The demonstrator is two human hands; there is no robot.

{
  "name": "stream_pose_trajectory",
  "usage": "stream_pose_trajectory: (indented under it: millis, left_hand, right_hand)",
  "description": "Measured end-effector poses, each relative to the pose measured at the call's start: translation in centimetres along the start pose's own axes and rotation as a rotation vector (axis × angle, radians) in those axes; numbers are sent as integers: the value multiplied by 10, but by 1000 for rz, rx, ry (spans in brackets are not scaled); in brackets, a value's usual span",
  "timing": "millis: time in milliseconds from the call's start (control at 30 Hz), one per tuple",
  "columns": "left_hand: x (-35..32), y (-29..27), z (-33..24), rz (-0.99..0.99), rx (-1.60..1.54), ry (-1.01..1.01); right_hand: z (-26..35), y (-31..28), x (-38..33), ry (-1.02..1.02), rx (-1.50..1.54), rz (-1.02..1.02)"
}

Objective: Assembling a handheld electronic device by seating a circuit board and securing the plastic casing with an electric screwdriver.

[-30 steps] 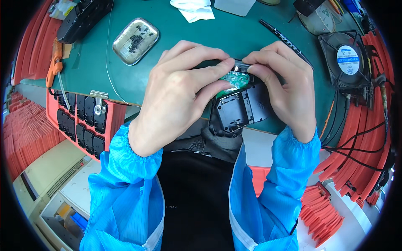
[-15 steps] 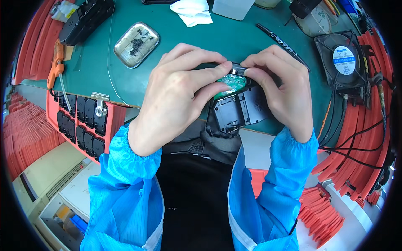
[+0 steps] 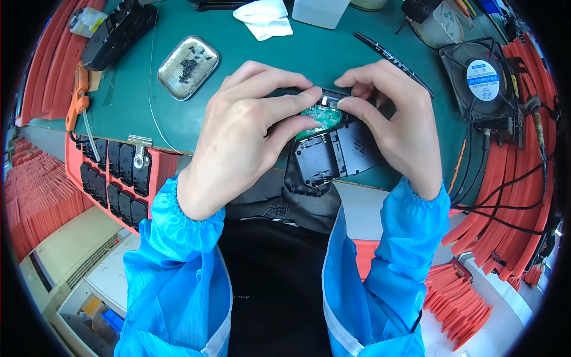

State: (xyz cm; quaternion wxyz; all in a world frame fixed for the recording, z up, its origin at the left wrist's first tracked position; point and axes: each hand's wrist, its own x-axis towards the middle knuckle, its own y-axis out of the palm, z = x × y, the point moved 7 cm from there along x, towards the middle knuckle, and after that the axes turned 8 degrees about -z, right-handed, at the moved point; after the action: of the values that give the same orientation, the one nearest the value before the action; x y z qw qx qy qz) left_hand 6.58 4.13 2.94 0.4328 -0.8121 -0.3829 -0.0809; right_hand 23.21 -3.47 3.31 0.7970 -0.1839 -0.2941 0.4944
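Over the table's front edge, both hands are at a black plastic housing [image 3: 316,159] with a green circuit board [image 3: 324,119] in its upper part. My left hand [image 3: 244,128] pinches the housing's upper left side, thumb at the board and index finger near the top edge. Thumb and index finger of my right hand [image 3: 401,116] close around the upper right edge, beside a small grey strip above the board. A square recess shows in the housing's lower part, and a flat black panel adjoins it on the right. Fingers hide part of the top edge.
On the green table [image 3: 238,50] lie a metal tray [image 3: 188,67] with small black parts, a black marker [image 3: 392,62] and white tissue [image 3: 264,21]. An orange glue gun [image 3: 78,98] is at left, above a red rack [image 3: 74,163] of black parts. A fan [image 3: 482,80] and cables stand right.
The right index finger has lifted slightly apart from the thumb, exposing more of the housing's top edge. The housing and both hands appear shifted slightly left in the picture.
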Motion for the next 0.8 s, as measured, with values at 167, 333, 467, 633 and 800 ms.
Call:
stream_pose_trajectory:
  millis: [167, 333, 467, 633, 800]
  left_hand:
    - [2, 0, 0, 32, -8, 3]
    - [-4, -8, 4, 51, 79, 13]
    - [-15, -12, -13, 14, 111, 13]
    - [-33, -11, -29, -54, 187, 50]
    - [-42, -17, -18, -127, 263, 67]
  right_hand:
    - [-8, -2, 5, 103, -79, 83]
    - [-5, -7, 0, 171, -287, -105]
    - [32, -29, -52, 51, -321, -499]
    - [38, 4, -87, 122, -438, -170]
    - [35, 17, -60, -43, -464, -127]
